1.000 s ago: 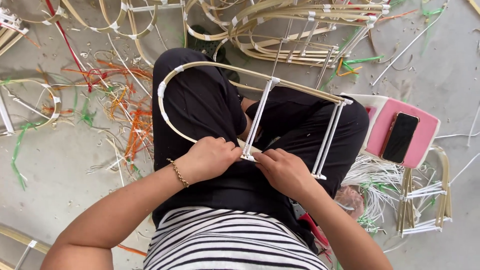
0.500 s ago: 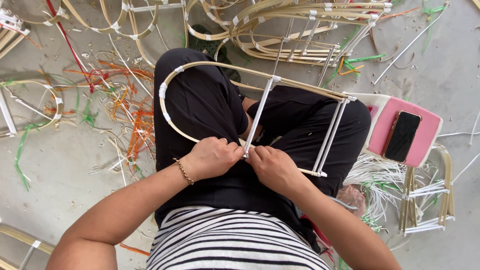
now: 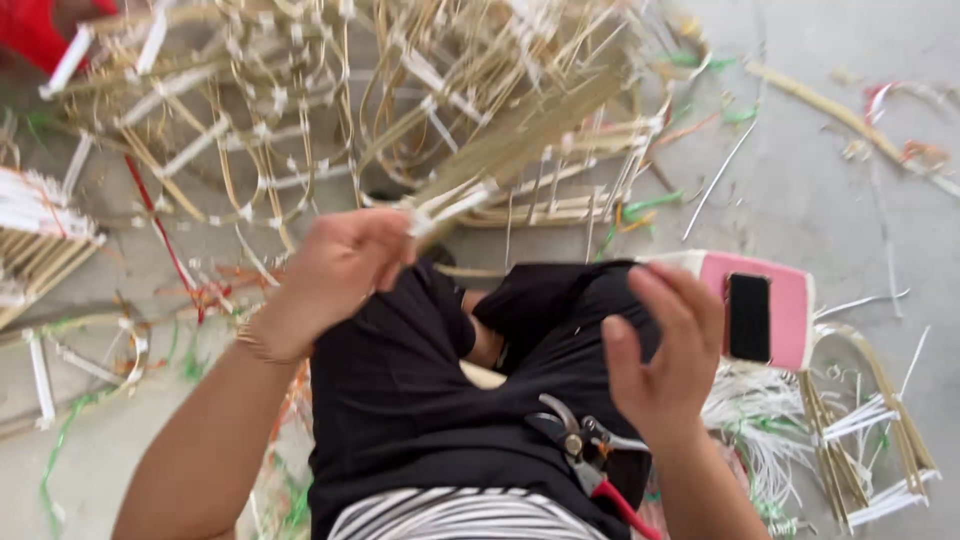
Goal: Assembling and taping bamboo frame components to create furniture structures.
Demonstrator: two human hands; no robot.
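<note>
While the left hand (image 3: 335, 265) pinches a blurred, white-taped bamboo strip frame (image 3: 500, 160) aloft, clear of the lap, the right hand (image 3: 660, 350) hangs empty, its grip wide.

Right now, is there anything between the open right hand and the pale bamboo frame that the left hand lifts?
Nothing visible: the right hand is open and apart from the bamboo frame gripped by the left hand.

i see my left hand (image 3: 340, 265) gripping the blurred cane frame (image 3: 520, 145) at a white-taped joint, my right hand (image 3: 660, 350) open and empty beside it, red-handled cutters (image 3: 585, 450) on my lap.
</note>
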